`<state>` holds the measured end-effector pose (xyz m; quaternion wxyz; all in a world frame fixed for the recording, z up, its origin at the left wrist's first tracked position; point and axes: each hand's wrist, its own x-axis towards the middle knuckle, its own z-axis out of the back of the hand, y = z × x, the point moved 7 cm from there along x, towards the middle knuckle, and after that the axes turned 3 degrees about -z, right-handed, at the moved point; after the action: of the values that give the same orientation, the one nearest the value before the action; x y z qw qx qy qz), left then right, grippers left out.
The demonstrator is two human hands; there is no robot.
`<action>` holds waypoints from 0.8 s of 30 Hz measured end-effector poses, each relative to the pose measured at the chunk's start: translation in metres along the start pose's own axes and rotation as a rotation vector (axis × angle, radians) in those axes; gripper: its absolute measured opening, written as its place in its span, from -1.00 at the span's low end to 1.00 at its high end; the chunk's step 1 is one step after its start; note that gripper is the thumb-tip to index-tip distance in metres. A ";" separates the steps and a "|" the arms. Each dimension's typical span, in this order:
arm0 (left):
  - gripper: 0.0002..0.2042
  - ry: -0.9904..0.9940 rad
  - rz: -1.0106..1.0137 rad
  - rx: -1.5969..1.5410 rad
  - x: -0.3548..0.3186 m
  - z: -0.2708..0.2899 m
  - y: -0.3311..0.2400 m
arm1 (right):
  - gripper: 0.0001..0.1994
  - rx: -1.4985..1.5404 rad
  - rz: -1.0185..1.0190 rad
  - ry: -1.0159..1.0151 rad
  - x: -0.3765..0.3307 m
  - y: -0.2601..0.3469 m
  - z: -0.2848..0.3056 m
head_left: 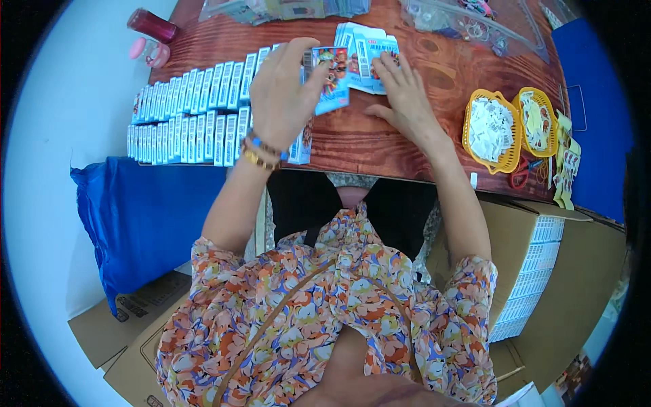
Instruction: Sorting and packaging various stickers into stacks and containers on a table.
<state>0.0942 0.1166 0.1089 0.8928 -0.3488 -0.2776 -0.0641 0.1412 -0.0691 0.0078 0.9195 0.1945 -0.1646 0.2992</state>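
Observation:
My left hand (281, 95), a beaded bracelet and a gold band at its wrist, is closed round a small light-blue printed box (333, 95). Its thumb lies across the box's colourful front. To the right, my right hand (407, 105) reaches over a small stack of flat light-blue cartons (363, 51), fingers stretched and resting on the top one, thumb apart. Left of my left hand stand two long rows of upright blue-and-white boxes (193, 136), barcode sides facing me. The left hand and wrist hide the right end of these rows.
On the right are two yellow baskets (466, 132) of small white packets, red-handled scissors (520, 175) and a label strip (566, 169). Clear plastic bags (468, 27) lie at the back. A red-capped jar (152, 26) stands far left. An open cardboard box (502, 237) holds stacked cartons.

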 end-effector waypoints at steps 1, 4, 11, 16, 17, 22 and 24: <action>-0.75 0.020 -0.105 0.233 0.008 -0.005 0.003 | -0.40 -0.005 0.005 -0.015 0.005 -0.005 -0.006; -0.78 0.068 -0.223 0.546 0.022 -0.023 0.014 | -0.54 -0.103 0.081 0.010 0.011 -0.005 -0.019; -0.73 0.234 -0.242 0.839 0.031 -0.067 0.038 | -0.61 -0.290 0.038 -0.033 -0.007 -0.021 0.001; -0.75 0.299 -0.203 0.771 0.025 -0.069 0.053 | -0.66 -0.156 -0.006 0.064 -0.016 -0.032 0.013; -0.69 0.319 -0.183 0.744 0.022 -0.067 0.053 | -0.66 -0.160 -0.005 0.061 -0.022 -0.031 0.013; -0.50 0.259 -0.241 0.669 0.022 -0.060 0.042 | -0.67 0.025 -0.090 0.040 -0.049 -0.031 0.024; -0.49 0.179 -0.292 0.668 0.020 -0.056 0.032 | -0.69 0.097 -0.099 0.004 -0.055 -0.030 0.030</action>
<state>0.1466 0.1051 0.0671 0.9597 0.0120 -0.2506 -0.1268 0.1119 -0.1314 0.0031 0.9231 0.2460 -0.1383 0.2612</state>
